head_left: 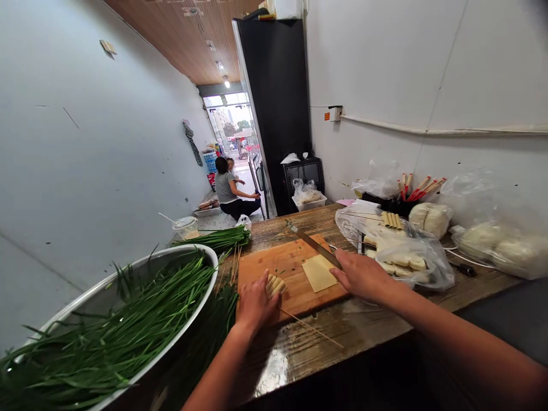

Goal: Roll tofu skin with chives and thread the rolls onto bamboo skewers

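My left hand [256, 299] is closed around a row of pale yellow tofu-skin rolls [276, 285] near the front left of the wooden cutting board [295, 255]. A thin bamboo skewer [311, 327] sticks out from under that hand toward the table's front edge. In my right hand [358, 275] is the handle of a long knife [314, 244], its blade slanting up and left over the board. Beneath the knife lies a flat tofu-skin sheet [319, 275], near the right hand. Small green bits dot the board.
A large metal basin [209, 268] of green chives [141, 314] stands left; more chives [225, 238] lie behind it. On the right are plastic-bagged food [394, 251], finished rolls [391, 220] and red-tipped sticks [422, 188]. Two people [229, 185] are near the far doorway.
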### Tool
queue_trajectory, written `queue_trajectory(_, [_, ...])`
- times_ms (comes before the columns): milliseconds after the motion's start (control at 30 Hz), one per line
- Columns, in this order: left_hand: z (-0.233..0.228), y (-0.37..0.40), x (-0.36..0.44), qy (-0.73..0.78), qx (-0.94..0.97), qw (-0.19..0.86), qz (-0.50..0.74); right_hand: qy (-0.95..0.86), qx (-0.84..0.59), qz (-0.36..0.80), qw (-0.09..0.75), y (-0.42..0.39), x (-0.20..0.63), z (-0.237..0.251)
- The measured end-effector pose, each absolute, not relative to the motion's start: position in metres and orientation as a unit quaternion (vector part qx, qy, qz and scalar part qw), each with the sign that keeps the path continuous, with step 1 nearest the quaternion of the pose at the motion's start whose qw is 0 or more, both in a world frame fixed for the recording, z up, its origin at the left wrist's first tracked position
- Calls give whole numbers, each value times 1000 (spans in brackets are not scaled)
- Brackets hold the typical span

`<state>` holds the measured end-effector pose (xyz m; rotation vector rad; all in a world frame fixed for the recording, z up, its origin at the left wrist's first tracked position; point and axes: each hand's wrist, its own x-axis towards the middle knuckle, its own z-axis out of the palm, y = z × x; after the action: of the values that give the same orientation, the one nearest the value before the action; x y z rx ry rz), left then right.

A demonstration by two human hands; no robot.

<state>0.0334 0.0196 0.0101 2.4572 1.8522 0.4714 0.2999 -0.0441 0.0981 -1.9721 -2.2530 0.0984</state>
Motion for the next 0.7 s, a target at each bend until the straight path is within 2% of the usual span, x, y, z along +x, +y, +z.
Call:
queue_trajectory(100, [9,23,26,570,803,57,166,-721,-691,-17,55,-14,294,85])
queue_trajectory(200, [10,21,18,530,808,72,247,-704,-708,-36,35,19,289,65])
queue_trajectory(433, [17,3,2,459,787,112,397,-665,-744,-2,59,68,293,25])
queue_trajectory(700, [27,-20,-4,429,743,169,486,-660,-747,12,79,72,302,20])
